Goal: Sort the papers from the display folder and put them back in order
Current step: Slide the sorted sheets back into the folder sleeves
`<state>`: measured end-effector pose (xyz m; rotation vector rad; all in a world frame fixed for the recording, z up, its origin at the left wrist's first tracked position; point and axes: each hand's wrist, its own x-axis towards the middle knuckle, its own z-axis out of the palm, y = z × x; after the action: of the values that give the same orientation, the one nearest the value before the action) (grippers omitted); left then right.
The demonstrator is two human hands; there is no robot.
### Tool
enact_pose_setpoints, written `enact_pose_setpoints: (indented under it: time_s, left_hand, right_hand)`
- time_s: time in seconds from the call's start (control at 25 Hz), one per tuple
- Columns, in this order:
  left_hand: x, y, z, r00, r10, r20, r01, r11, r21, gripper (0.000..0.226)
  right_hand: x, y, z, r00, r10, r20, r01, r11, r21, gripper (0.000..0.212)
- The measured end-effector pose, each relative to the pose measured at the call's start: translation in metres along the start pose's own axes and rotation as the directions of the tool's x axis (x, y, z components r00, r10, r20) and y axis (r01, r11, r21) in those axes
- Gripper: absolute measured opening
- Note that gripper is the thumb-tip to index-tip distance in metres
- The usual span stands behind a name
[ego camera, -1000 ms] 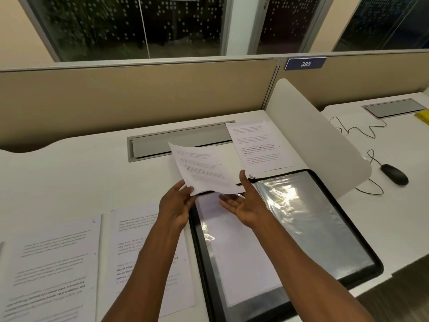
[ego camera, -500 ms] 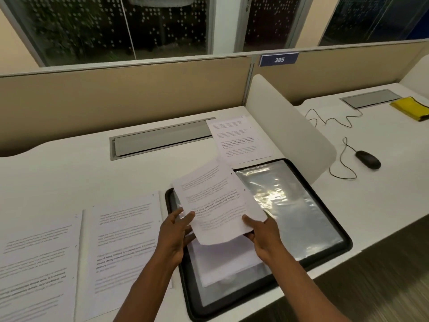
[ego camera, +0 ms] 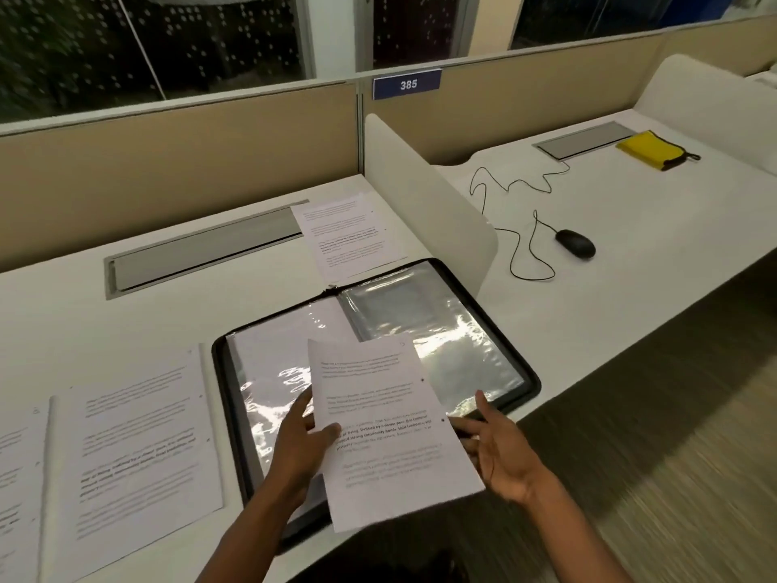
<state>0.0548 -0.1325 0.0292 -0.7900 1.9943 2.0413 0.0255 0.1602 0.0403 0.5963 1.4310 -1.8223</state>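
A black display folder (ego camera: 521, 372) lies open on the white desk, its clear plastic sleeves shining. Above its near half I hold a printed sheet (ego camera: 387, 435). My left hand (ego camera: 300, 446) pinches the sheet's left edge, thumb on top of the text. My right hand (ego camera: 500, 452) is at the sheet's right edge with fingers spread; its grip is hidden behind the paper. One printed page (ego camera: 349, 235) lies on the desk beyond the folder. Two more pages lie to the left, one (ego camera: 143, 448) beside the folder and another (ego camera: 17, 490) at the frame's edge.
A white divider panel (ego camera: 424, 195) stands right of the folder. Beyond it lie a black mouse (ego camera: 575, 243) with its cable and a yellow pouch (ego camera: 651, 148). A grey cable tray lid (ego camera: 202, 250) is set into the desk. The desk's front edge runs close to my arms.
The sheet has come down and toward me, from above the folder's far end to over its near half. The view has swung to the right.
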Motion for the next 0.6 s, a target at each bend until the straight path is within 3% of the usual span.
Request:
enact_pose_setpoints:
  time_s: [0.12,0.2,0.32,0.4,0.44,0.48,0.52,0.56,0.6]
  left_hand:
    - [-0.011,-0.007,0.022,0.997,-0.021,0.073,0.025,0.998,-0.049,0.07]
    - [-0.015,-0.005,0.037,0.996,-0.006,0.088,0.011,0.998,-0.056,0.061]
    - [-0.017,0.005,0.066,0.998,-0.049,0.044,0.056,0.979,-0.198,0.026]
    - [-0.013,0.012,0.084,0.991,-0.131,0.034,0.135,0.929,-0.346,0.034]
    - [-0.012,0.014,0.093,0.993,-0.113,0.032,0.117,0.943,-0.312,0.036]
    - [-0.011,0.012,0.102,1.0,-0.02,0.012,0.021,0.989,-0.149,0.033]
    - [-0.007,0.007,0.11,0.99,0.14,0.002,-0.139,0.981,0.133,0.025]
    - [-0.006,0.004,0.119,0.948,0.313,0.063,-0.311,0.858,0.408,0.018]
    - [-0.005,0.0,0.127,0.883,0.433,0.183,-0.448,0.657,0.606,0.021]
  right_hand:
    - [0.001,-0.008,-0.017,0.999,-0.026,-0.021,0.02,0.969,-0.246,0.043]
    - [0.001,-0.012,-0.021,0.993,-0.096,-0.062,0.072,0.947,-0.314,0.028]
    - [-0.001,-0.013,-0.038,0.977,-0.186,-0.106,0.151,0.95,-0.272,0.021]
    - [-0.001,-0.01,-0.056,0.971,-0.213,-0.106,0.187,0.958,-0.217,0.026]
    - [-0.001,-0.008,-0.066,0.972,-0.216,-0.096,0.196,0.962,-0.188,0.028]
    - [-0.001,-0.006,-0.077,0.973,-0.216,-0.08,0.201,0.966,-0.16,0.031]
    - [-0.002,-0.007,-0.089,0.976,-0.206,-0.067,0.195,0.97,-0.142,0.035]
    - [-0.003,-0.007,-0.101,0.979,-0.196,-0.047,0.189,0.973,-0.132,0.041]
    - [-0.004,-0.006,-0.113,0.983,-0.185,-0.014,0.182,0.976,-0.122,0.046]
